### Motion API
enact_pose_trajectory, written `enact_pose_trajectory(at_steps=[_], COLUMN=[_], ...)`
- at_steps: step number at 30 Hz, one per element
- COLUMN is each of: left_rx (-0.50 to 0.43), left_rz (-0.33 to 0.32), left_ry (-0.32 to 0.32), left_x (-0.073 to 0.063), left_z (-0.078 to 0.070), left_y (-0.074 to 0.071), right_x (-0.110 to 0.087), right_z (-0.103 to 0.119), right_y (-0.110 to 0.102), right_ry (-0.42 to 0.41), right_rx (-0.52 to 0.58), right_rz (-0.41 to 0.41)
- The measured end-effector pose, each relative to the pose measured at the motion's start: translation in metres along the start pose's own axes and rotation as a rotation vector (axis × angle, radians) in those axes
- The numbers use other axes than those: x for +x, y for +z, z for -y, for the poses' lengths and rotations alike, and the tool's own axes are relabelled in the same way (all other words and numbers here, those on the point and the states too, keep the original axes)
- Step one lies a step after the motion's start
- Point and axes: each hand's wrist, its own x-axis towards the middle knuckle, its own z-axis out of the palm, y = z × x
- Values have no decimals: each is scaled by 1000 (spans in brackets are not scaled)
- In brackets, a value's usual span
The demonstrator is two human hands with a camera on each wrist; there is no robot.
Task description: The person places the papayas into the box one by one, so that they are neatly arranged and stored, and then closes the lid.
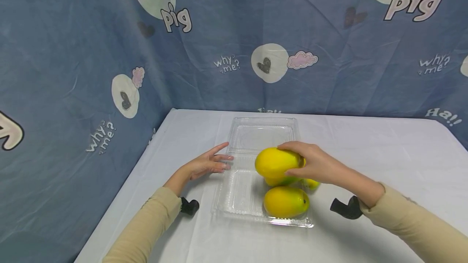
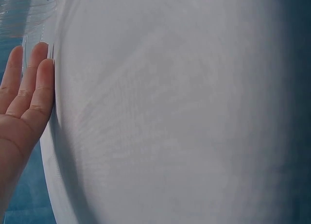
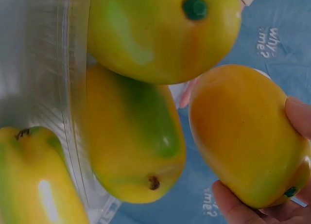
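My right hand grips a yellow mango over the right part of a clear plastic clamshell container. Thumb and fingers wrap its stem end in the right wrist view, where the held mango hangs apart from the others. Directly below it in the head view, another mango is partly hidden. A third mango lies in the front right corner. Outside the right wall sits one more mango, mostly covered by my hand. My left hand has its fingers extended at the container's left edge; contact is unclear.
The container's lid lies folded back toward the rear of the white-covered table. A blue printed cloth hangs behind and on the left. Black wrist mounts stick out below both sleeves.
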Motion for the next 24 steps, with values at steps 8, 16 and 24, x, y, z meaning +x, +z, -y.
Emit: enact_pose_trajectory(at_steps=[8,16,24], left_rx=[1,7,7], left_rz=[-4,-6,5], left_ry=[-11,-12,-8], left_x=[-1,0,1], left_z=[-4,-1,-1], left_y=[2,1,0], right_x=[11,22,32], right_z=[-4,-6,-3], right_y=[11,22,30], right_ry=[0,-46,-102], right_rx=[-24,-15,-53], right_rz=[25,50,100])
